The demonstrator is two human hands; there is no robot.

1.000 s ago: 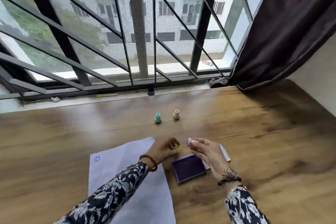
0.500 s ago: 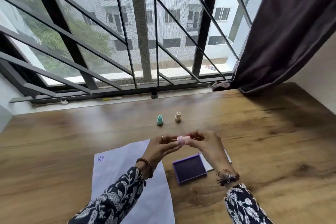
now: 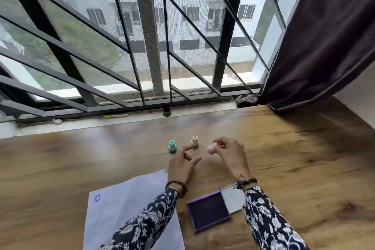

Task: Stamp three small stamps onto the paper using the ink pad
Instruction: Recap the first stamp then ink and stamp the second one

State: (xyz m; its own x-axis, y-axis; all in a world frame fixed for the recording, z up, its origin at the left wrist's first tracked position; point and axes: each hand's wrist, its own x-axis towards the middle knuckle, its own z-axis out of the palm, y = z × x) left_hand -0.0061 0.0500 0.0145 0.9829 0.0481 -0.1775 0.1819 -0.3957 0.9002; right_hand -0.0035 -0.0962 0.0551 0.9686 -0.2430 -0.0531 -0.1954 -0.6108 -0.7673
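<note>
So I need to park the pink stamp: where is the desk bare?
Bare wood lies right of the purple ink pad and left of the white paper. It is crowded near the teal stamp, beige stamp and both hands.

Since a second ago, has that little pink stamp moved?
Yes. The right hand has carried the pink stamp away from the ink pad, up the table to beside the beige stamp.

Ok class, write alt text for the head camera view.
A right hand holds a pink stamp above a wooden table, beside green and beige stamps. The left hand is empty; nearer lie paper with one blue mark and an open ink pad.
</note>
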